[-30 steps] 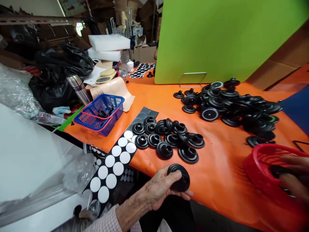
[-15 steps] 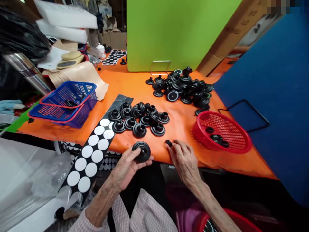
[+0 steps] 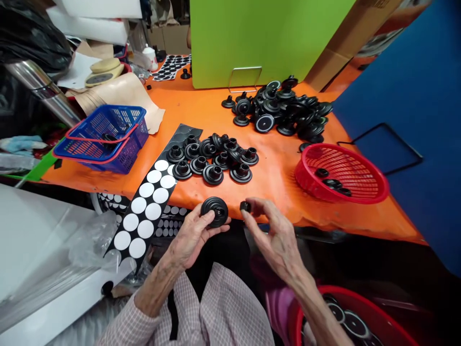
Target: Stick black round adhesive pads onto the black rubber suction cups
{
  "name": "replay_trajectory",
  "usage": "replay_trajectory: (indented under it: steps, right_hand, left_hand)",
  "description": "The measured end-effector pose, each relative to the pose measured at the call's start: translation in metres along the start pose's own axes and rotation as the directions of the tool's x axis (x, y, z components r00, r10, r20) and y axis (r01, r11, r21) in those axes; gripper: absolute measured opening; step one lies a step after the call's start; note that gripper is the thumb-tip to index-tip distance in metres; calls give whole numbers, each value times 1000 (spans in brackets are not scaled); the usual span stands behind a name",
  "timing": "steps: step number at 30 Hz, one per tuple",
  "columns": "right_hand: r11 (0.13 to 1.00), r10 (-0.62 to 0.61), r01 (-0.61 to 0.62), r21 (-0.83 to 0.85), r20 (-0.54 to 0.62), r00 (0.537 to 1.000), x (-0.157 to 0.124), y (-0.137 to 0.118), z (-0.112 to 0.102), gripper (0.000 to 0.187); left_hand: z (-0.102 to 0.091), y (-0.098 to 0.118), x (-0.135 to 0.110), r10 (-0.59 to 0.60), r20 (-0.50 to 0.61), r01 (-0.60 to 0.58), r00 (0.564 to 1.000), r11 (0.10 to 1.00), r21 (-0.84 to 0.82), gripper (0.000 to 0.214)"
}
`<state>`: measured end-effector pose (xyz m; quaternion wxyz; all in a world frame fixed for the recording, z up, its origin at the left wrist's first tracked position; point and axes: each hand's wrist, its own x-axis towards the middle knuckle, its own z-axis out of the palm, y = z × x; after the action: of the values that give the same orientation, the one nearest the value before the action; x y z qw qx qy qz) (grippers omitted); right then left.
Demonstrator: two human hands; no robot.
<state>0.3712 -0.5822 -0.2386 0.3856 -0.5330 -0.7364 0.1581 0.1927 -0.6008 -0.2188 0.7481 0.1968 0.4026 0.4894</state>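
Note:
My left hand [image 3: 192, 236] grips a round black ridged disc [image 3: 215, 212] by its edge, thumb on top, its broad face turned up. Close to its right, my right hand [image 3: 275, 238] pinches a small black cylindrical piece [image 3: 245, 206] between thumb and fingertips. A gap separates the piece from the disc. Just beyond the hands, several black discs with raised hubs [image 3: 213, 174] sit in a cluster on the orange table [image 3: 273, 178]. Beside them lies a black sheet with white round stickers [image 3: 145, 210].
A red plastic basket [image 3: 306, 185] holding a few small black pieces stands at right. Farther back is a heap of black discs [image 3: 284, 113] before a green panel [image 3: 266, 38]. A blue basket [image 3: 122, 161] stands left; a red tub [image 3: 374, 307] sits low right.
My right hand has turned, bringing the small black piece a little nearer the disc. The disc stays in my left hand. The camera view has tilted down, shifting the table upward in the picture.

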Motion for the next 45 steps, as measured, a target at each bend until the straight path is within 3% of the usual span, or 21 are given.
replay_trajectory:
  steps: [5,14,19,21,23,26,28,30,32,36,41,45]
  right_hand:
    - [994,-8,16,109,-66,998,-25,-42,10,19]
    - [998,-29,34,57,-92,995,-32,-38,23,24]
    - [998,-62,61,-6,-57,996,-40,-40,25,27]
    - [996,21,-20,88,-10,1000,-43,-41,24,31]
    - [954,193,-194,228,25,981,-43,-41,23,35]
    - [788,435,-453,417,143,889,-40,-41,23,42]
    - [687,480,-520,507,220,849,-38,-42,26,38]
    - [649,489,-520,556,219,844,-37,-43,30,31]
    - [659,495,-502,559,180,850,-37,-44,32,29]
    - [686,471,-509,520,216,855,-31,-43,31,31]
    - [679,436,-468,565,203,877,-9,-43,29,38]
    - [620,449,-470,629,207,869,1,-47,35,41]
  left_hand:
    - [-4,-12,-2,108,9,-108,994,987,116,26]
    - [-3,-15,-6,125,-7,-120,992,964,239,34]
    - [-9,-20,-4,127,40,-133,991,943,304,33]
    - [-11,-20,-4,119,47,-127,992,950,284,35]
    - [-12,-20,-3,83,51,-93,995,971,219,38]
    - [-13,-18,-4,69,78,-83,995,977,195,42]
    - [-14,-17,-6,102,111,-125,989,965,231,41]
    - [-15,-17,-8,147,137,-180,980,945,272,39]
    - [-15,-18,-11,187,142,-223,972,924,310,38]
    - [-9,-17,-10,223,108,-248,969,900,358,35]
    - [-2,-5,2,280,132,-309,951,883,352,31]
    - [-4,3,8,273,129,-299,953,909,290,33]
